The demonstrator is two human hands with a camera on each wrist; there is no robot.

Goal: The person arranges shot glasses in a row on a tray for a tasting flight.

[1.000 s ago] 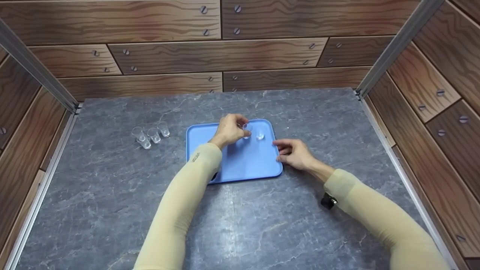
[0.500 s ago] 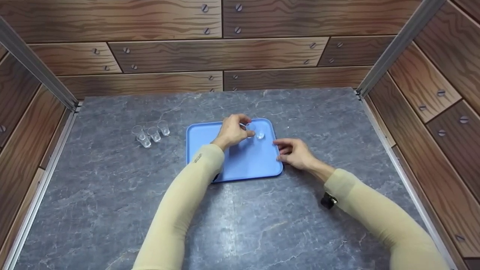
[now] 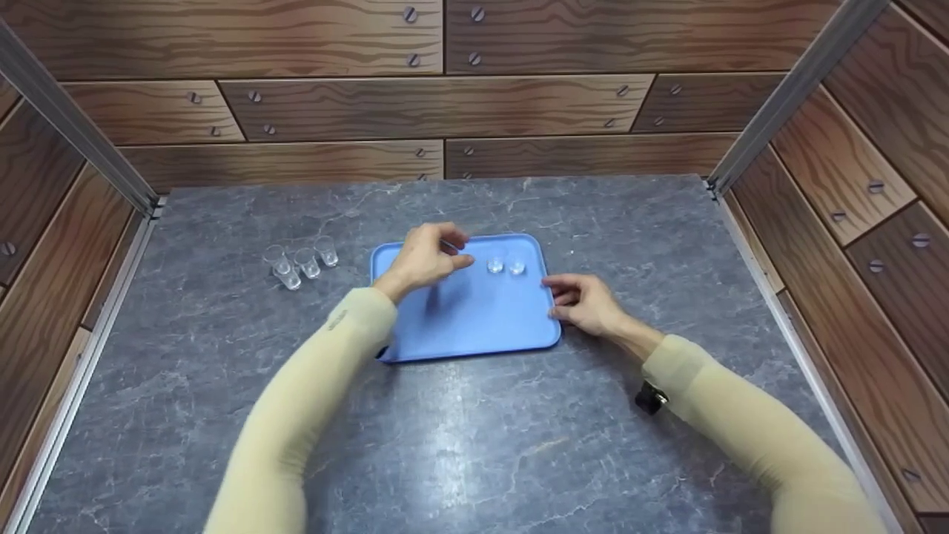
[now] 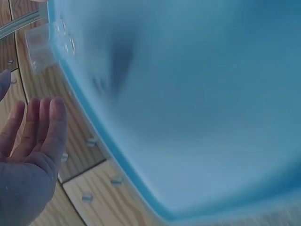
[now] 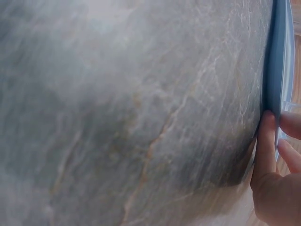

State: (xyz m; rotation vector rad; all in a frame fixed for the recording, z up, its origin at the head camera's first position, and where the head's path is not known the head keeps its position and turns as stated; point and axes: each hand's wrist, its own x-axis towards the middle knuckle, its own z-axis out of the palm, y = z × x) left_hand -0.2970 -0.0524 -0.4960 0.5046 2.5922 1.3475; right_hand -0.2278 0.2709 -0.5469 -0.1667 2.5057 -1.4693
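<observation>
Hovering above the blue tray, the left hand is holding nothing, its thumb standing apart from its loosely bent fingers; to the right of the fingertips, two small clear glasses are standing side by side near the tray's far right corner; the right hand is pinching the tray's right rim between thumb and fingers; left of the tray, four other clear glasses are sitting close together on the grey marbled tabletop; wood-patterned panels are rising behind the tabletop.
</observation>
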